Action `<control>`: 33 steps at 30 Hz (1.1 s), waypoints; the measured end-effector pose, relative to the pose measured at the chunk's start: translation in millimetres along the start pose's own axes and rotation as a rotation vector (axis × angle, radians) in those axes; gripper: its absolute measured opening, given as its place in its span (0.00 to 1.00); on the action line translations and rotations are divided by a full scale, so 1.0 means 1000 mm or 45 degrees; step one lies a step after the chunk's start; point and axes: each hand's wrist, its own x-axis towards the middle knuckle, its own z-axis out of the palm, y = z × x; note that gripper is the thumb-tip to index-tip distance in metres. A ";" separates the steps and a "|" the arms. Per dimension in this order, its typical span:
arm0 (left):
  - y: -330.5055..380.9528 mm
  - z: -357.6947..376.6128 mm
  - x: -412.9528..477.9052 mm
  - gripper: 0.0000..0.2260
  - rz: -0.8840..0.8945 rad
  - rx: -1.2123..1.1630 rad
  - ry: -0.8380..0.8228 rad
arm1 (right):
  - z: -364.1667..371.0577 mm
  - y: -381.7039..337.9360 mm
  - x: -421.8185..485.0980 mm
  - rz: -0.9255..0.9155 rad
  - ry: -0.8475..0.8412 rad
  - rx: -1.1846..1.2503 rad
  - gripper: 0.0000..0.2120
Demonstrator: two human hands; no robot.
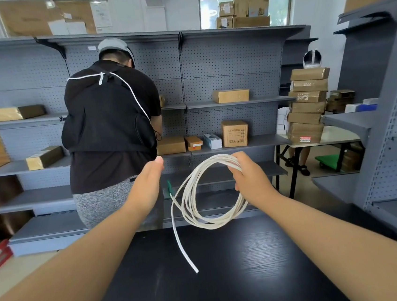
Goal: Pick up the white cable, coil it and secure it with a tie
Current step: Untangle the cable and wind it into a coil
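Note:
The white cable [193, 200] hangs in several loops above the black table [229, 269]. My right hand [249, 177] is shut on the top right of the coil. One loose end trails down from the coil's left side to the tabletop, ending near the table's middle. My left hand [147, 182] is raised to the left of the coil, fingers together and pointing forward, holding nothing and apart from the cable. A small green piece [169, 186] shows just left of the coil; I cannot tell whether it is a tie.
A person in a black top [109, 125] stands with their back to me at the grey shelving [224, 103] behind the table. Cardboard boxes sit on the shelves. A tall stack of parcels [308, 107] stands on a folding table at the right. Another grey shelf unit [390, 118] flanks the right side.

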 end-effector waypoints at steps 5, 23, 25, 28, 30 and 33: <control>-0.016 0.011 0.000 0.27 -0.165 -0.056 0.074 | 0.000 -0.003 -0.001 0.023 0.120 0.056 0.04; 0.010 0.030 -0.014 0.06 0.336 0.596 -0.203 | 0.014 0.000 -0.004 0.132 -0.014 0.149 0.07; 0.018 0.029 -0.013 0.07 0.399 0.782 -0.197 | 0.014 -0.001 -0.005 0.134 -0.036 0.137 0.14; 0.030 0.028 -0.015 0.06 0.487 1.048 -0.267 | 0.013 -0.004 -0.004 0.028 -0.022 -0.004 0.20; 0.036 0.028 -0.017 0.06 0.530 1.199 -0.320 | 0.013 -0.007 -0.005 -0.080 -0.068 -0.117 0.21; 0.042 0.029 -0.015 0.07 0.551 1.327 -0.359 | 0.013 -0.012 -0.007 -0.161 -0.171 -0.267 0.16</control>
